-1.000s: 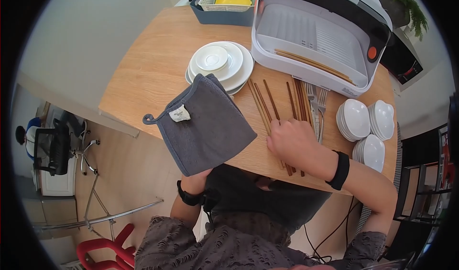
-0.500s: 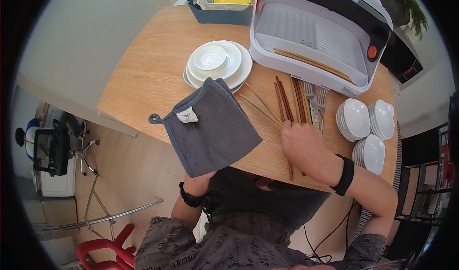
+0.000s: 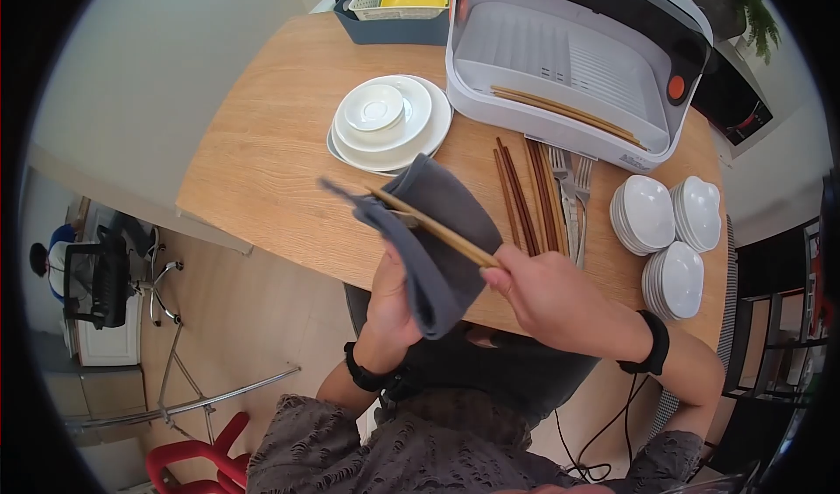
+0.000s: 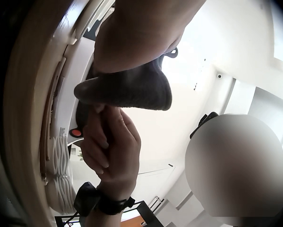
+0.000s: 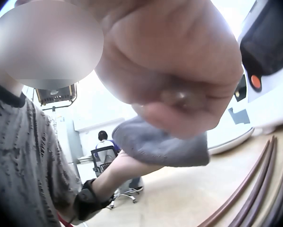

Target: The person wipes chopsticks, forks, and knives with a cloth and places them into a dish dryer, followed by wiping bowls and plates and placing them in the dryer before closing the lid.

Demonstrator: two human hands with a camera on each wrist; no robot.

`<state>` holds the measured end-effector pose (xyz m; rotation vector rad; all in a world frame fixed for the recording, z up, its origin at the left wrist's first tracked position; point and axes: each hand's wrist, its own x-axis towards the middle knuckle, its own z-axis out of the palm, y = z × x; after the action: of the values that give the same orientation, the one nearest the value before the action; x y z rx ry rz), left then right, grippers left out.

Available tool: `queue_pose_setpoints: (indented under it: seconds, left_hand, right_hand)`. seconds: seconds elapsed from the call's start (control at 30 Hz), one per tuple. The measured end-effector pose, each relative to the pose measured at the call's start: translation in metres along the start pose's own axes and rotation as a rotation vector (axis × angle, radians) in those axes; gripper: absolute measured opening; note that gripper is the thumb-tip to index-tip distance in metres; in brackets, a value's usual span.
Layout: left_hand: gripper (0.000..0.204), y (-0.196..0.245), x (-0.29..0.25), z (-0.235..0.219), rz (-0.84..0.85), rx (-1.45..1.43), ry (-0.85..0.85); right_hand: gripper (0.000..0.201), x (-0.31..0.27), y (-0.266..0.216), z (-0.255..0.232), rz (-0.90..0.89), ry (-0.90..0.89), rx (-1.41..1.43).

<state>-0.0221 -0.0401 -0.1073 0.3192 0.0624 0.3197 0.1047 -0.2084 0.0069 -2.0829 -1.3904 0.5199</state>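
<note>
In the head view my left hand (image 3: 391, 306) holds a folded grey cloth (image 3: 459, 201) out in front of the table edge; the cloth covers most of its fingers. My right hand (image 3: 556, 297) pinches light wooden chopsticks (image 3: 437, 229) near one end. Their far length lies across the cloth, pointing up and left. In the right wrist view the curled right hand (image 5: 179, 61) hides the chopsticks, with the cloth (image 5: 165, 144) just behind it. Darker chopsticks (image 3: 516, 196) lie on the table beyond the right hand, beside several metal forks (image 3: 582, 192).
Stacked white plates (image 3: 420, 140) stand left of the chopsticks, stacked white bowls (image 3: 649, 214) at the right. Behind them is a white box (image 3: 490, 113) with a raised dark lid and light chopsticks (image 3: 569, 113) inside. A blue basin (image 3: 394, 32) sits at the back.
My right hand has gathered the light chopsticks off the table and brought them left onto the cloth. The left hand has turned the cloth, which now folds around toward the chopsticks.
</note>
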Motion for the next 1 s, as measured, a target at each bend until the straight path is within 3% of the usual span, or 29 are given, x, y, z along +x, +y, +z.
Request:
queue_pose_setpoints:
  seconds: [0.13, 0.27, 0.43, 0.53, 0.63, 0.83, 0.93, 1.0]
  left_hand:
    - [0.047, -0.001, 0.011, 0.023, 0.096, 0.124, 0.002]
    - [0.038, 0.018, 0.019, 0.036, 0.222, 0.217, 0.136]
    - [0.038, 0.039, 0.027, 0.029, 0.341, 0.192, 0.113]
    - [0.038, 0.035, 0.026, 0.027, 0.302, 0.179, 0.041]
    - [0.039, 0.011, 0.021, 0.041, 0.283, 0.253, 0.098]
    - [0.041, -0.041, 0.004, 0.046, 0.097, 0.359, 0.067]
    - [0.042, -0.034, 0.008, 0.045, 0.123, 0.435, 0.033]
    - [0.042, -0.022, 0.009, 0.049, 0.127, 0.472, -0.011]
  right_hand:
    - [0.028, -0.009, -0.002, 0.008, 0.091, -0.080, 0.118]
    - [0.029, -0.018, 0.004, 0.000, 0.160, -0.034, 0.242]
    - [0.029, -0.024, 0.011, 0.002, 0.238, 0.016, 0.339]
    - [0.029, -0.025, 0.010, 0.006, 0.294, 0.111, 0.524]
    - [0.026, -0.022, 0.006, 0.007, 0.269, 0.092, 0.420]
    - [0.023, -0.017, 0.011, 0.033, 0.130, 0.233, 0.554]
    - [0.023, -0.019, 0.016, 0.020, 0.100, 0.093, 0.425]
    - [0.023, -0.021, 0.007, 0.000, 0.112, 0.101, 0.360]
